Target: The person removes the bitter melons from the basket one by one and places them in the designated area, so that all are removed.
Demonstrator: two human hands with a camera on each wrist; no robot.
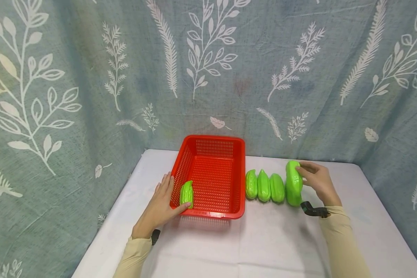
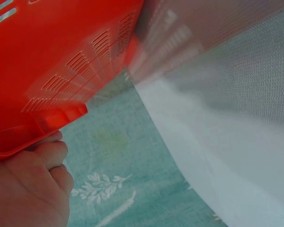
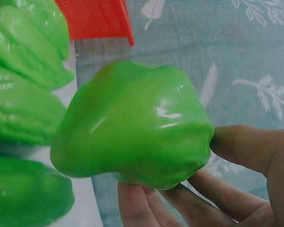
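My right hand (image 1: 316,181) grips a glossy green fake vegetable (image 1: 293,183), lumpy and ridged. In the right wrist view, the thumb (image 3: 241,146) presses one side of it and the fingers lie beneath. Just left of it, several similar green vegetables (image 1: 264,186) stand in a row on the table. My left hand (image 1: 160,210) rests at the left front corner of a red basket (image 1: 243,173), fingers stretched along the left rim and thumb across the front rim. One green vegetable (image 1: 186,193) lies inside the basket by that corner; the thumb overlaps its lower end.
A white cloth (image 1: 264,247) covers the table. Behind it and along both sides hangs a grey-green curtain (image 1: 229,96) with white leaf prints, close to the basket's back edge. The row of vegetables sits right beside the basket's right wall.
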